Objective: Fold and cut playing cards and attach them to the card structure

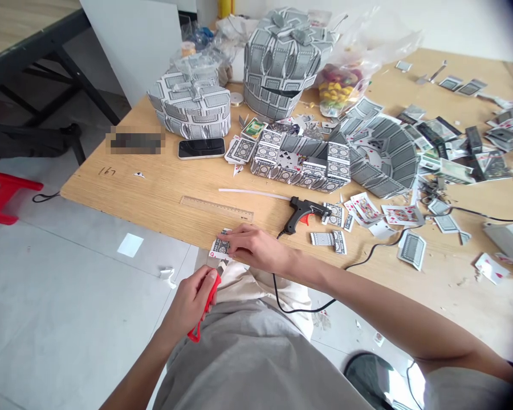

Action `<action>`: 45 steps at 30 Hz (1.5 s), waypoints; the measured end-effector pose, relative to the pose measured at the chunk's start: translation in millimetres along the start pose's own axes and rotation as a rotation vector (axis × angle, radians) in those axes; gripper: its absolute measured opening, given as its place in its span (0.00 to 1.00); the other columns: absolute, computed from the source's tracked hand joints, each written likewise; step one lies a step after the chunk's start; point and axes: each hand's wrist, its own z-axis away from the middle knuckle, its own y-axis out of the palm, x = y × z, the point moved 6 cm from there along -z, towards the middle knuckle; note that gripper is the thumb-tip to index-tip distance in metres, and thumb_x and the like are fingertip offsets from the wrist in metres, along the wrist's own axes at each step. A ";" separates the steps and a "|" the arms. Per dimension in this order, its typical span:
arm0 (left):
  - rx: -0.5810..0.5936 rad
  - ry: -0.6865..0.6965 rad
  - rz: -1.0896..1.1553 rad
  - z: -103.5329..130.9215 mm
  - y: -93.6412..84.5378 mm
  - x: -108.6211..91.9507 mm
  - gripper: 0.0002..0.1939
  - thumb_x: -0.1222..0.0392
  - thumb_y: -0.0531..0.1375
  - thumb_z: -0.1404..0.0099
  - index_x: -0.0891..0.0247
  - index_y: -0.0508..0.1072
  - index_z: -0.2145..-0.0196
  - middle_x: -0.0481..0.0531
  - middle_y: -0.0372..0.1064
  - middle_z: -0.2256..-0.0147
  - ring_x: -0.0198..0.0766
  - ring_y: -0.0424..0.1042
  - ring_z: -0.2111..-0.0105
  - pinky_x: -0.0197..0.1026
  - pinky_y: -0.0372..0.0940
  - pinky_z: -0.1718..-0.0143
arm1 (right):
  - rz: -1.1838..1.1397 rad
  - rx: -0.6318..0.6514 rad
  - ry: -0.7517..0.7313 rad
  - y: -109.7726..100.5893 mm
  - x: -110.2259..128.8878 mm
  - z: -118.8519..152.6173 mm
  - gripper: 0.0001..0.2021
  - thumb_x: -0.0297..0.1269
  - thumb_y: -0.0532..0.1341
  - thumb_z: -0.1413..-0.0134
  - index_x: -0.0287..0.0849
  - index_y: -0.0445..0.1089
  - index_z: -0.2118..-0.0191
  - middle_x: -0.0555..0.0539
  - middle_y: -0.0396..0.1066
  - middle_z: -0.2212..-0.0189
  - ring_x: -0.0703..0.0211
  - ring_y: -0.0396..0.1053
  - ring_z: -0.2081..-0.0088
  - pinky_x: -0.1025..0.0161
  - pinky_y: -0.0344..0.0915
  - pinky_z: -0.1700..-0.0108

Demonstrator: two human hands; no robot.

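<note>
My left hand (192,299) is closed round red-handled scissors (206,307), just off the table's front edge. Their metal blades point up at a playing card (219,247) and meet its lower edge. With fingers bent over the card, my right hand (252,246) grips it at the table edge. The card shows a dark patterned piece and a red mark at one corner. Beyond the right hand lies a black glue gun (301,215) with a red trigger. A clear ruler (216,208) and a white glue stick (252,193) lie behind the hands.
A box form of cards (301,176), a round card bowl (387,154) and two taller card structures, one a lidded-looking pot (277,68), stand behind. A phone (201,148) lies left. Loose cards (411,249) scatter right; a black cable (371,250) crosses the table and hangs over its edge.
</note>
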 end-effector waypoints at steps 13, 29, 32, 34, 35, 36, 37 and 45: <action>0.040 0.020 -0.023 -7.6 3.2 7.4 0.27 0.30 0.52 0.22 0.57 0.68 0.63 0.45 0.69 0.74 0.36 0.66 0.79 0.35 0.63 0.82 | 0.075 -0.013 -0.003 -0.7 -1.8 0.1 0.09 0.28 0.63 0.28 0.46 0.78 0.62 0.41 0.80 0.37 0.48 0.78 0.42 0.49 0.73 0.38; 0.055 0.006 -0.030 -4.9 6.3 2.2 0.28 0.29 0.53 0.23 0.57 0.67 0.64 0.45 0.68 0.75 0.36 0.66 0.78 0.35 0.62 0.82 | 0.082 -0.002 -0.003 -1.9 0.9 -0.1 0.10 0.26 0.62 0.29 0.44 0.78 0.63 0.39 0.80 0.37 0.48 0.79 0.41 0.49 0.72 0.39; 0.074 0.005 -0.036 -4.9 6.1 -1.1 0.28 0.29 0.53 0.23 0.57 0.66 0.65 0.45 0.68 0.75 0.36 0.66 0.78 0.35 0.62 0.81 | 0.067 -0.003 -0.009 -2.5 1.4 -0.9 0.12 0.25 0.62 0.29 0.44 0.77 0.64 0.38 0.82 0.39 0.47 0.78 0.40 0.50 0.72 0.40; 0.080 0.001 -0.041 -5.0 5.7 -3.1 0.28 0.29 0.53 0.23 0.57 0.66 0.65 0.45 0.68 0.75 0.36 0.67 0.78 0.35 0.63 0.81 | 0.066 -0.008 -0.014 -3.0 1.7 -1.1 0.12 0.25 0.62 0.29 0.44 0.77 0.65 0.38 0.82 0.40 0.47 0.78 0.40 0.50 0.72 0.40; 0.081 0.000 -0.044 -5.1 5.7 -3.8 0.28 0.29 0.53 0.23 0.57 0.66 0.65 0.45 0.68 0.75 0.36 0.67 0.78 0.35 0.63 0.81 | 0.068 -0.011 -0.021 -3.2 2.0 -1.1 0.11 0.24 0.62 0.30 0.44 0.77 0.65 0.38 0.82 0.40 0.48 0.78 0.40 0.51 0.72 0.40; 0.087 0.000 -0.047 -4.9 6.2 -4.0 0.28 0.30 0.53 0.23 0.57 0.66 0.65 0.45 0.68 0.75 0.36 0.66 0.78 0.35 0.63 0.81 | 0.071 -0.015 -0.025 -3.3 2.1 -1.0 0.11 0.24 0.62 0.30 0.43 0.77 0.64 0.38 0.82 0.39 0.48 0.78 0.40 0.51 0.72 0.40; 0.096 -0.001 -0.051 -4.4 7.1 -3.8 0.28 0.30 0.53 0.23 0.57 0.66 0.66 0.45 0.68 0.75 0.36 0.66 0.79 0.35 0.62 0.81 | 0.075 -0.016 -0.028 -3.3 2.1 -0.9 0.11 0.24 0.63 0.30 0.44 0.77 0.64 0.38 0.81 0.39 0.48 0.78 0.41 0.51 0.72 0.39; 0.145 -0.035 0.063 11.2 4.5 10.3 0.27 0.31 0.56 0.24 0.58 0.68 0.65 0.46 0.69 0.76 0.35 0.66 0.79 0.33 0.61 0.82 | 0.081 -0.017 -0.027 -3.4 1.5 -1.2 0.11 0.25 0.62 0.29 0.43 0.78 0.64 0.38 0.80 0.37 0.48 0.79 0.42 0.50 0.72 0.39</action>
